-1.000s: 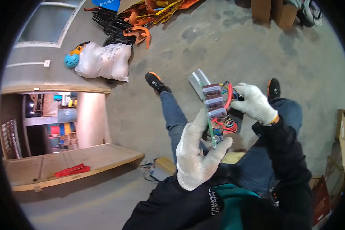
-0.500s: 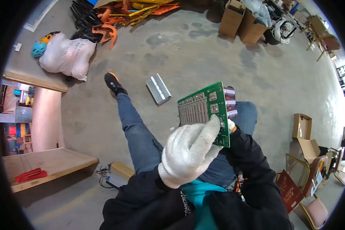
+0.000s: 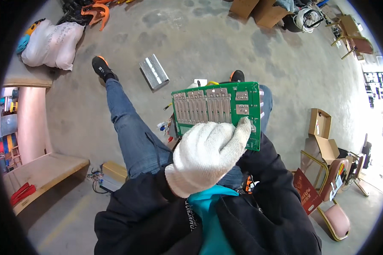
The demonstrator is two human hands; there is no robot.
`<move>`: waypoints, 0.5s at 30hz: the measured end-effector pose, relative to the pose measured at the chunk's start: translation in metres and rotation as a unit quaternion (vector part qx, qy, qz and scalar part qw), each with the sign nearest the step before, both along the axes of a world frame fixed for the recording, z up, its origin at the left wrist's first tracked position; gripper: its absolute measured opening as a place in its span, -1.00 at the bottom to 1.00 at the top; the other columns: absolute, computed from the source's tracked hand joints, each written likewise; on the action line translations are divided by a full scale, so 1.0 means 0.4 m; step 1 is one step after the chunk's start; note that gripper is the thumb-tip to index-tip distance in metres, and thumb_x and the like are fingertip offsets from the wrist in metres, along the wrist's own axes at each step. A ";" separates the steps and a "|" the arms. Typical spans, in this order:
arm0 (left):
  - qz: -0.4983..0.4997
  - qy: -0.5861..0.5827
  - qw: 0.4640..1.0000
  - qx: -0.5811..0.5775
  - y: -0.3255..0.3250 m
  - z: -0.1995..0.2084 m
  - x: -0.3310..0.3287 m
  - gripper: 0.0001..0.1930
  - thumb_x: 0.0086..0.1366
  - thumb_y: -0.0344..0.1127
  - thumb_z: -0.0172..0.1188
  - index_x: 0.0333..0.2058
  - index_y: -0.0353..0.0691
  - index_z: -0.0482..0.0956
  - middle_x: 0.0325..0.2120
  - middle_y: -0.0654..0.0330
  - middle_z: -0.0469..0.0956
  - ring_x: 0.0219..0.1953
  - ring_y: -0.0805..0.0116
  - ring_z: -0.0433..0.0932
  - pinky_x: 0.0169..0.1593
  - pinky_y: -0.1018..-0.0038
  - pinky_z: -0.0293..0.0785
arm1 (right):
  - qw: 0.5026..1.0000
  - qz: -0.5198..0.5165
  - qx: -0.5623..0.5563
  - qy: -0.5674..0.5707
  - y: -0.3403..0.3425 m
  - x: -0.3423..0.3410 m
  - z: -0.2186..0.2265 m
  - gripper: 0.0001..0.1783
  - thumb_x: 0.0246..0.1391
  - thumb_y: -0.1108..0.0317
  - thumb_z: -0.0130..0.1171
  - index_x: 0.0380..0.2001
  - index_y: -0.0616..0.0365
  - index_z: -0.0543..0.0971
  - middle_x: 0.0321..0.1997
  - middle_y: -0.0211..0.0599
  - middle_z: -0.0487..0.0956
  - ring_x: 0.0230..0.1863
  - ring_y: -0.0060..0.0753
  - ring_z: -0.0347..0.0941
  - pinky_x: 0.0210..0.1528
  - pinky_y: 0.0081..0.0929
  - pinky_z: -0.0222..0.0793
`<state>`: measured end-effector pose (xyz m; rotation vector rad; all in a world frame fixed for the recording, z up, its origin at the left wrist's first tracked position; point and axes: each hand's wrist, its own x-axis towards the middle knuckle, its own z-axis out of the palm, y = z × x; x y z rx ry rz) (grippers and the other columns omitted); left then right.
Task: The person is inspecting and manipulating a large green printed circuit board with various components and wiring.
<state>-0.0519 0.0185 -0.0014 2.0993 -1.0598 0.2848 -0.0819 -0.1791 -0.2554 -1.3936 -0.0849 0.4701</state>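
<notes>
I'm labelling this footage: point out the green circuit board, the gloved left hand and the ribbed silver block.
Green circuit board (image 3: 217, 107): head view, metal-striped face.
Gloved left hand (image 3: 205, 146): head view, back of glove.
Ribbed silver block (image 3: 154, 71): head view, ribbed top.

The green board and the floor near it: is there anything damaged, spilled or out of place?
The board shows no clear damage, though the left hand covers part of it. I see no spill. The silver block looks slightly odd: it lies askew on the floor, between the shoes.
</notes>
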 end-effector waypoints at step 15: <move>0.051 0.022 0.998 -0.002 -0.042 -0.016 -0.016 -0.27 0.03 -0.29 0.68 0.25 -0.06 0.68 -0.22 0.25 0.69 -0.26 0.16 0.71 -0.16 0.25 0.63 | 0.941 0.023 0.275 0.196 -0.015 0.013 0.020 -0.69 0.54 0.06 0.14 0.08 0.00 0.66 -0.05 -0.41 0.72 -0.08 -0.31 0.69 -0.04 -0.30 0.71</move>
